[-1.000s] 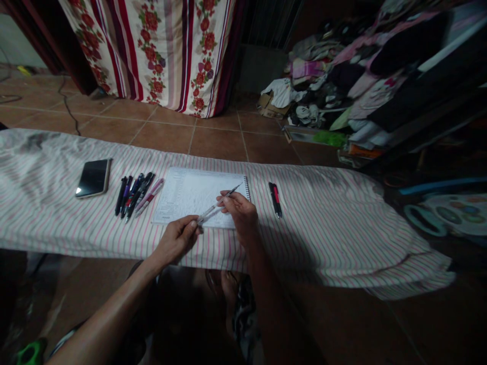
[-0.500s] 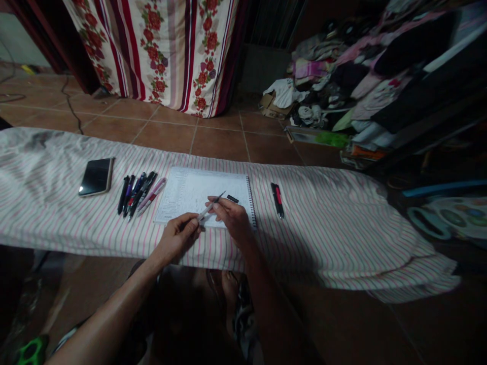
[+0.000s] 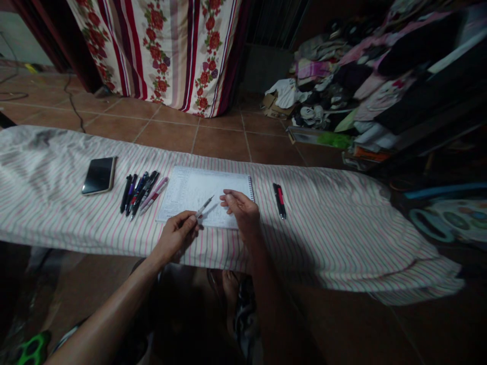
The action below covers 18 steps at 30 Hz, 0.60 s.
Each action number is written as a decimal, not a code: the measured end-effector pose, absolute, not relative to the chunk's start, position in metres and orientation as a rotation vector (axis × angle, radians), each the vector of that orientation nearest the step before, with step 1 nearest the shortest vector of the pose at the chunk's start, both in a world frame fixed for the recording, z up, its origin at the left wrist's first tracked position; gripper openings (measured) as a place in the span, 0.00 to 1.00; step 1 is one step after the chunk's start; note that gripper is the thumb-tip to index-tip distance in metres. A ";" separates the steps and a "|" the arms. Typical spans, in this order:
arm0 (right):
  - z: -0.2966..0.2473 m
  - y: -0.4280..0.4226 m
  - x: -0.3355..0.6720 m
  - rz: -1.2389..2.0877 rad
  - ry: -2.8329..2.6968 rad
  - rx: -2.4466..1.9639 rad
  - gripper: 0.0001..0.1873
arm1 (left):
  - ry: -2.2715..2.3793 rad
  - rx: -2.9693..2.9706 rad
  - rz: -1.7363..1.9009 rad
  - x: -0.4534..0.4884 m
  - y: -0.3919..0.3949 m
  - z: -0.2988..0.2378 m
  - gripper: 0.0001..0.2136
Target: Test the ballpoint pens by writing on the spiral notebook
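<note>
My left hand (image 3: 178,229) is closed, pinching the light barrel of a pen (image 3: 204,207) whose dark, thin tip points up and to the right. Under the pen lies a spiral notebook (image 3: 182,190) with a printed or written page and its wire binding at the right. My right hand (image 3: 242,207) hovers over the notebook's right half, apart from the pen tip, with its fingers bent together. Whatever those fingers hold, if anything, is hidden.
Left of the notebook lie several pens (image 3: 139,192) in a bunch and a dark phone (image 3: 99,175). Two pens (image 3: 279,201) lie to its right. All rest on a striped cloth (image 3: 342,228). Beyond stand a floral curtain (image 3: 178,56) and a heap of clothes (image 3: 335,81).
My right hand has drawn away from the pen tip, to the right. The small black piece seen beside its fingers before no longer shows. My left hand still holds the pen.
</note>
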State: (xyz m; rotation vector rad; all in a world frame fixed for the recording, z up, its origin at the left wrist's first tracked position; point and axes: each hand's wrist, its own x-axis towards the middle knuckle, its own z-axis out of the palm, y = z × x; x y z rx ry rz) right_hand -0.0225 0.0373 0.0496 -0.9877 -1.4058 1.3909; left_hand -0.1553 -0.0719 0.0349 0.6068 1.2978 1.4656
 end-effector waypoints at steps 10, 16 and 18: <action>0.030 0.061 0.012 0.551 -1.797 -1.331 0.11 | 1.559 0.797 1.402 -0.162 -0.073 0.033 0.17; 0.033 0.062 0.020 0.352 -1.862 -1.431 0.12 | 1.649 0.888 1.386 -0.164 -0.073 0.035 0.16; 0.032 0.062 0.020 0.339 -1.888 -1.433 0.12 | 1.625 0.854 1.395 -0.164 -0.073 0.035 0.16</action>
